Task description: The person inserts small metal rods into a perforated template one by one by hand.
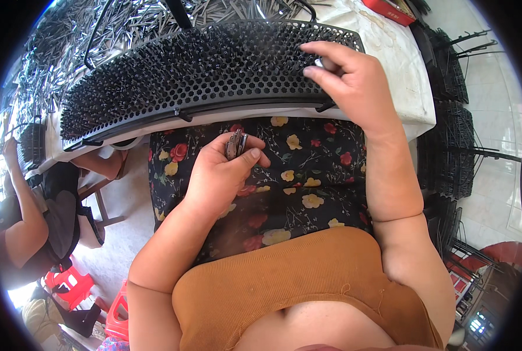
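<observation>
A long black perforated rack (214, 89) slopes in front of me, bristling with slim dark metal pieces (173, 61) upright in its holes. Bare holes show along its near edge. My left hand (223, 169), above my lap, is closed around a small bunch of slim metal pieces (236, 145) with silvery and brownish faces. Over the right end of the rack, my right hand (354, 82) has its thumb and forefinger apart. A small silvery metal piece (319, 64) shows between them, held against the curled fingers; its exact kind I cannot make out.
Heaps of loose flat metal strips (138, 17) cover the table behind the rack. White cloth (398, 76) drapes the table's right end, with a red box (389, 10) at the back. Black racks (451, 146) stand right. Another person's arm (24, 193) and red stools (71, 286) are left.
</observation>
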### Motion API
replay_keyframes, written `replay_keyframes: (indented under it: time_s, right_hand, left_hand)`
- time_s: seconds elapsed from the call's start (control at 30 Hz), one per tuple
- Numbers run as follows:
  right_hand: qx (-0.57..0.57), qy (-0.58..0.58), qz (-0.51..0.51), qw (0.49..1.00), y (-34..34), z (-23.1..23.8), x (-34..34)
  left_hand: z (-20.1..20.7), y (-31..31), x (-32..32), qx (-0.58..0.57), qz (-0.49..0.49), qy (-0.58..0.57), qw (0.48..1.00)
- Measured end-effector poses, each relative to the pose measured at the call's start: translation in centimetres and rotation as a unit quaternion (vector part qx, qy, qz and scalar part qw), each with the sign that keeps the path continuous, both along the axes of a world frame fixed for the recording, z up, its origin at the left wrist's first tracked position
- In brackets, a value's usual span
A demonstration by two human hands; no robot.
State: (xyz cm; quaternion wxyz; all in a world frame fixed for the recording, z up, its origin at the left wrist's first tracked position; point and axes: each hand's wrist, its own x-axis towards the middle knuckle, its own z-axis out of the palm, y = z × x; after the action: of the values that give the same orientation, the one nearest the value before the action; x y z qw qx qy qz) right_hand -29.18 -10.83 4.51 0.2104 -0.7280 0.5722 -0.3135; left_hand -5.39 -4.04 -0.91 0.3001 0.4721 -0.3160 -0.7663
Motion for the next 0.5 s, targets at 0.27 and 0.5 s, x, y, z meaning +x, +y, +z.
replay_keyframes:
  time_s: [0.27,0.5]
  right_hand:
    - [-0.113,-0.036,0.009,0.993,-0.8,-0.7,0.7]
    - [-0.003,-0.183,0.067,0.981,0.6,1.8,3.2]
  left_hand:
    - [-0.3,0.1,0.2,-0.005,0.000,0.014,1.000]
    - [-0.5,0.2,0.5,0.002,0.004,0.018,1.000]
